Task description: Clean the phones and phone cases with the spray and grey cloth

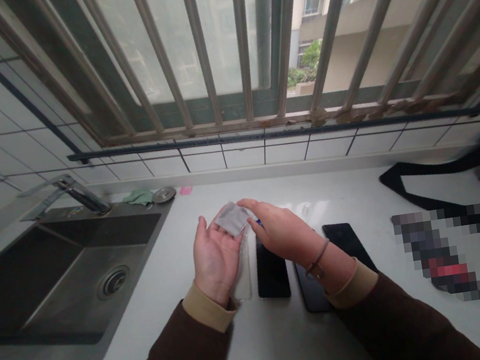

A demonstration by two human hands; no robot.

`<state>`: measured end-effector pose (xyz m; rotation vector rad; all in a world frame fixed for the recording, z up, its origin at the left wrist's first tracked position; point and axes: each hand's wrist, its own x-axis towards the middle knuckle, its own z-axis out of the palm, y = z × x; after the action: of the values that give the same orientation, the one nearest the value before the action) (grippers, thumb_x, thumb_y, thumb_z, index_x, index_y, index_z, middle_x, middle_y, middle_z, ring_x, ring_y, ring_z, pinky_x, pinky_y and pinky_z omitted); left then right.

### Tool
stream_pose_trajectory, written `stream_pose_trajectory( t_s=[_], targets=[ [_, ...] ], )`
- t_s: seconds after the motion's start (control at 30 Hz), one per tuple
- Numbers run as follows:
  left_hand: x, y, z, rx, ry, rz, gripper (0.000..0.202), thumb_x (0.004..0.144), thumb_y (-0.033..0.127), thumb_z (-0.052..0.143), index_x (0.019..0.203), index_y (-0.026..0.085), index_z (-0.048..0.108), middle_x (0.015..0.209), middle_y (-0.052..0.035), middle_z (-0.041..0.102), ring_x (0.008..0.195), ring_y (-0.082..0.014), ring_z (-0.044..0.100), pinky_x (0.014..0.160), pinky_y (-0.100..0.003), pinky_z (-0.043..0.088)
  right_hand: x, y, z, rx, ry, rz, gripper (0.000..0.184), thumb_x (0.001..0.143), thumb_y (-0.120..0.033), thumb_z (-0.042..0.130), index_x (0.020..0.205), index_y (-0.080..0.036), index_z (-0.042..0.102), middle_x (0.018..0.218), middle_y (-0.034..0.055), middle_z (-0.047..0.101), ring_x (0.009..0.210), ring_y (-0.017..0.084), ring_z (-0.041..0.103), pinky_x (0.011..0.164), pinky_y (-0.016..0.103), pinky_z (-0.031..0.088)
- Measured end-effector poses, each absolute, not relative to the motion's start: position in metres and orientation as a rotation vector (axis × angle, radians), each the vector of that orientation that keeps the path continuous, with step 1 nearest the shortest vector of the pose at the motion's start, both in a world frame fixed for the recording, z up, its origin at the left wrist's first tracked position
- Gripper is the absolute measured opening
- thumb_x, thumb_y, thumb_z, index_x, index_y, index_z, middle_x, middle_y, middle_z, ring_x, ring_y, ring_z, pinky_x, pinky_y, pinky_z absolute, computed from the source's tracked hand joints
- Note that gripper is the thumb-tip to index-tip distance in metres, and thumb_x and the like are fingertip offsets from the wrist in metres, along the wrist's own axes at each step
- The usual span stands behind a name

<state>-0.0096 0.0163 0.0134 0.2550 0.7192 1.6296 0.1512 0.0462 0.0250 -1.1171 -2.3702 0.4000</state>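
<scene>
My left hand (214,259) is palm up over the white counter (263,343), fingers spread, with a small grey wipe or sachet (232,218) resting on its fingertips. My right hand (280,231) pinches the right edge of that grey piece; a bit of blue shows under its fingers. Below my hands lie three dark phones, screens up: one (271,272) between the hands, one (312,295) partly under my right wrist, one (348,243) further right. A clear flat film or case (243,278) lies under my left hand.
A steel sink (64,282) with a tap (76,194) fills the left. A green cloth (139,197), a sink strainer (164,195) and a pink scrap (185,190) sit near the back wall. A black strap (439,199) and a blurred-out object (440,256) lie at right.
</scene>
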Motion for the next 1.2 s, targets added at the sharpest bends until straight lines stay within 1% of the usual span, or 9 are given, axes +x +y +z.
stream_pose_trajectory(
  t_s=[0.13, 0.2, 0.3, 0.43, 0.6, 0.77, 0.87, 1.0, 1.2],
  targets=[
    [-0.006, 0.018, 0.017, 0.204, 0.785, 1.653, 0.042, 0.113, 0.035, 0.043, 0.11, 0.008, 0.075, 0.114, -0.0188, 0.08, 0.108, -0.0272, 0.078, 0.104, -0.045, 0.062, 0.153, 0.049, 0.026, -1.297, -2.156, 0.273, 0.057, 0.112, -0.032, 0.048, 0.166, -0.02, 0.035, 0.13, 0.017, 0.075, 0.105, 0.032, 0.075, 0.088, 0.042, 0.058],
    [-0.005, 0.019, 0.016, 0.187, 0.839, 1.633, 0.033, 0.111, 0.022, 0.046, 0.103, 0.01, 0.076, 0.106, -0.0145, 0.081, 0.098, -0.0227, 0.079, 0.1, -0.04, 0.063, 0.156, 0.054, 0.023, -1.455, -2.021, 0.188, 0.05, 0.112, -0.038, 0.048, 0.153, -0.011, 0.047, 0.114, 0.0198, 0.076, 0.098, 0.035, 0.073, 0.083, 0.043, 0.056],
    [-0.004, 0.021, 0.013, 0.185, 0.9, 1.588, 0.031, 0.107, 0.012, 0.047, 0.097, 0.012, 0.076, 0.097, -0.0109, 0.081, 0.088, -0.0189, 0.078, 0.093, -0.035, 0.065, 0.165, 0.066, 0.016, -1.523, -1.919, 0.096, 0.035, 0.112, -0.041, 0.047, 0.125, -0.012, 0.063, 0.105, 0.0191, 0.073, 0.101, 0.036, 0.069, 0.088, 0.045, 0.054],
    [-0.003, 0.021, 0.009, 0.207, 0.922, 1.567, 0.029, 0.105, 0.01, 0.049, 0.096, 0.012, 0.076, 0.097, -0.0108, 0.081, 0.083, -0.018, 0.077, 0.085, -0.032, 0.067, 0.179, 0.084, 0.001, -1.463, -1.843, 0.338, 0.027, 0.105, -0.038, 0.062, 0.123, -0.018, 0.064, 0.115, 0.0151, 0.071, 0.103, 0.03, 0.069, 0.09, 0.04, 0.053],
    [-0.002, 0.02, 0.008, 0.224, 0.95, 1.544, 0.026, 0.102, 0.007, 0.051, 0.096, 0.01, 0.076, 0.092, -0.0113, 0.081, 0.079, -0.0181, 0.077, 0.078, -0.029, 0.067, 0.182, 0.092, -0.017, -1.466, -1.886, 0.5, 0.022, 0.098, -0.025, 0.072, 0.119, -0.022, 0.068, 0.108, 0.0075, 0.076, 0.092, 0.022, 0.073, 0.082, 0.032, 0.053],
    [-0.001, 0.019, 0.009, 0.246, 0.961, 1.507, 0.025, 0.102, 0.008, 0.052, 0.096, 0.008, 0.076, 0.095, -0.0142, 0.081, 0.081, -0.0205, 0.078, 0.074, -0.03, 0.067, 0.179, 0.088, -0.022, -1.499, -1.953, 0.506, 0.03, 0.094, -0.019, 0.076, 0.122, -0.021, 0.069, 0.112, 0.0104, 0.077, 0.095, 0.024, 0.074, 0.085, 0.034, 0.053],
    [-0.001, 0.019, 0.008, 0.251, 0.965, 1.503, 0.025, 0.102, 0.008, 0.052, 0.096, 0.008, 0.076, 0.094, -0.014, 0.081, 0.081, -0.0208, 0.078, 0.073, -0.03, 0.067, 0.184, 0.088, -0.015, -1.502, -1.987, 0.479, 0.045, 0.09, -0.029, 0.084, 0.13, -0.018, 0.066, 0.122, 0.0158, 0.075, 0.11, 0.03, 0.072, 0.094, 0.039, 0.054],
    [-0.002, 0.019, 0.007, 0.241, 0.965, 1.497, 0.025, 0.102, 0.008, 0.051, 0.098, 0.007, 0.076, 0.096, -0.0144, 0.081, 0.083, -0.0204, 0.079, 0.079, -0.031, 0.067, 0.2, 0.09, 0.01, -1.483, -1.939, 0.388, 0.045, 0.106, -0.045, 0.063, 0.14, -0.016, 0.06, 0.129, 0.018, 0.074, 0.112, 0.03, 0.072, 0.096, 0.043, 0.054],
    [-0.002, 0.019, 0.007, 0.241, 0.946, 1.461, 0.026, 0.104, 0.011, 0.05, 0.101, 0.008, 0.076, 0.096, -0.0141, 0.082, 0.082, -0.0197, 0.079, 0.076, -0.03, 0.068, 0.231, 0.088, 0.053, -1.424, -1.803, 0.042, 0.03, 0.111, -0.032, 0.045, 0.127, -0.017, 0.067, 0.116, 0.0149, 0.076, 0.1, 0.028, 0.073, 0.092, 0.043, 0.055]
  ],
)
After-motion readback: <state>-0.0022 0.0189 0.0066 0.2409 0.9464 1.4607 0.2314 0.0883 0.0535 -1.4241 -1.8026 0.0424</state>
